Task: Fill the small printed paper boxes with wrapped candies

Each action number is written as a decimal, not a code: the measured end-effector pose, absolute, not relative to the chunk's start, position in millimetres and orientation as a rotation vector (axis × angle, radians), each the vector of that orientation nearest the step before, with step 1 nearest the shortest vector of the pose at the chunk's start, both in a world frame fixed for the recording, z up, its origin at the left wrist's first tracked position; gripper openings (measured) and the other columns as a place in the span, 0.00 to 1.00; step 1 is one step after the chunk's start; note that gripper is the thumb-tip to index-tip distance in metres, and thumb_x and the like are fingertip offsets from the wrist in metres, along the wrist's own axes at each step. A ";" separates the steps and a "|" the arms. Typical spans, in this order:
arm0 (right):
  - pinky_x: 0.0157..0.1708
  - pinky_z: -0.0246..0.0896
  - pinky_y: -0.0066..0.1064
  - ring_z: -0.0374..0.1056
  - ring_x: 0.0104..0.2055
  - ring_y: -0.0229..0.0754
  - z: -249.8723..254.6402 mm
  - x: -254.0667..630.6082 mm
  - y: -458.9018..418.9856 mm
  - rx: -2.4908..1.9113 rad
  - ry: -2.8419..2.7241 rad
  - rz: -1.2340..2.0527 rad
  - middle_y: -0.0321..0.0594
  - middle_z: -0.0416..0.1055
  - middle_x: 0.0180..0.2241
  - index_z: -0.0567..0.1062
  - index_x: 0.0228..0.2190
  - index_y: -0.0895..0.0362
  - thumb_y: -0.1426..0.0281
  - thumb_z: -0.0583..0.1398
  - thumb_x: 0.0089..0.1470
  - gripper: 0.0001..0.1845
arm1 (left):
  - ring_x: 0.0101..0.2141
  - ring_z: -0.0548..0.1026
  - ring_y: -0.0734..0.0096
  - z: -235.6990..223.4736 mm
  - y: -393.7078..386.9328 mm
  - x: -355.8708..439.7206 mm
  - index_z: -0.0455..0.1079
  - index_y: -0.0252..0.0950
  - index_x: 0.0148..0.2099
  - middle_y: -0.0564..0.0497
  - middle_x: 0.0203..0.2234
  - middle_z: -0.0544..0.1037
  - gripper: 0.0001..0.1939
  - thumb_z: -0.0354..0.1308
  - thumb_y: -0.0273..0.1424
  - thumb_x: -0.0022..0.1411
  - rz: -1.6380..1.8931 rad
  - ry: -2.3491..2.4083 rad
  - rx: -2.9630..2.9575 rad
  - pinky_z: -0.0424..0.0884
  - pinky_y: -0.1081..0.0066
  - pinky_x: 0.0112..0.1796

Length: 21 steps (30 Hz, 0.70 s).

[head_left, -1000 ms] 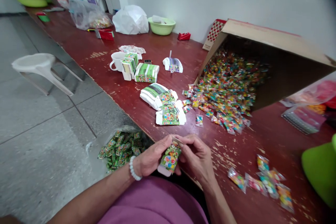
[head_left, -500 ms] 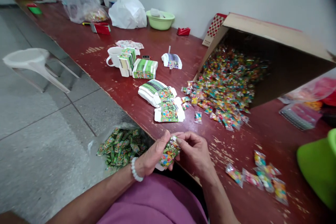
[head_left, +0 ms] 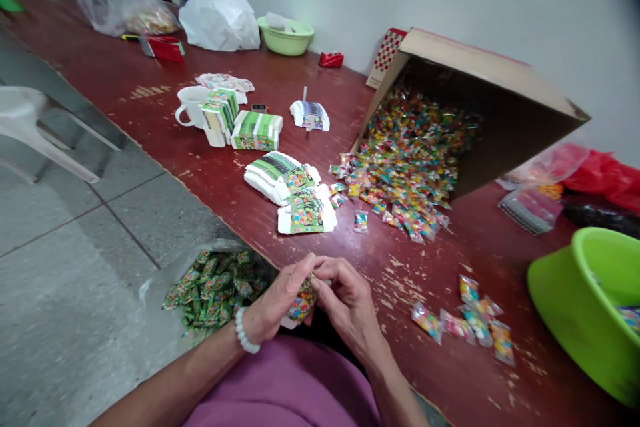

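Observation:
Between my two hands, over the table's front edge, is a small printed green candy box (head_left: 301, 305). My left hand (head_left: 280, 295), with a pale bead bracelet at the wrist, wraps the box from the left and covers part of it. My right hand (head_left: 345, 293) pinches the box's upper end with thumb and fingers; the flap there is mostly hidden. Just beyond my hands lie flat unfolded candy boxes (head_left: 306, 211), fanned out in front of a thicker stack (head_left: 273, 173). Several wrapped candies (head_left: 470, 321) lie to the right of my right hand.
A tipped cardboard box (head_left: 490, 57) spills wrapped candies (head_left: 410, 167) onto the red table (head_left: 215, 180). A green basin (head_left: 565, 307) stands at right. A clear bag of filled green boxes (head_left: 215, 287) sits below the edge at left. A white mug (head_left: 190, 105) and white stool (head_left: 30, 120) are farther left.
The box has tilted and is now more covered by my hands, with my right fingers working at its upper end. My view has swung right, bringing more of the green basin in.

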State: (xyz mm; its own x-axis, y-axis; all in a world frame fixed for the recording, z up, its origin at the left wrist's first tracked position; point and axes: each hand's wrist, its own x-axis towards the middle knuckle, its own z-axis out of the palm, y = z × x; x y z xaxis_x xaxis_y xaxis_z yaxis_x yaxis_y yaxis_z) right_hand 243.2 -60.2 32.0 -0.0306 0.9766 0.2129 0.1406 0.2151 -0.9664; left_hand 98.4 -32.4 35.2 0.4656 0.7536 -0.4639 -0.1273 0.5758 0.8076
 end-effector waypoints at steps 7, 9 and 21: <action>0.19 0.65 0.26 0.64 0.22 0.33 18.5 240.5 -52.7 -1.208 -0.889 1.383 0.39 0.77 0.39 0.80 0.38 0.54 0.63 0.67 0.53 0.11 | 0.22 0.72 0.74 32.8 -31.5 99.3 0.67 0.44 0.60 0.52 0.29 0.75 0.28 0.56 0.50 0.63 0.631 0.914 0.653 0.68 0.77 0.21; 0.18 0.66 0.27 0.63 0.21 0.33 16.4 237.4 -55.0 -1.164 -0.767 1.487 0.37 0.76 0.33 0.80 0.36 0.55 0.62 0.68 0.50 0.12 | 0.25 0.73 0.73 34.1 -31.8 98.1 0.68 0.42 0.58 0.50 0.34 0.76 0.26 0.55 0.50 0.64 0.666 0.929 0.694 0.70 0.76 0.23; 0.41 0.68 0.35 0.72 0.40 0.45 12.0 238.9 -53.1 -1.339 -1.213 1.099 0.42 0.78 0.40 0.81 0.36 0.54 0.60 0.61 0.59 0.12 | 0.32 0.76 0.68 31.0 -29.5 94.3 0.67 0.42 0.57 0.49 0.36 0.76 0.22 0.56 0.45 0.64 0.688 0.916 0.652 0.69 0.75 0.27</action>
State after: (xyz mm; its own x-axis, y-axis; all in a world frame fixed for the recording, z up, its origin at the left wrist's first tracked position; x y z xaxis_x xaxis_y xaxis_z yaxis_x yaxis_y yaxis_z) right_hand 238.9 -53.1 12.0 0.0906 0.9958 -0.0087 0.1064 -0.0183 -0.9942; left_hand 94.3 -29.5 31.0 0.4335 0.7631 -0.4793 -0.2473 0.6122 0.7510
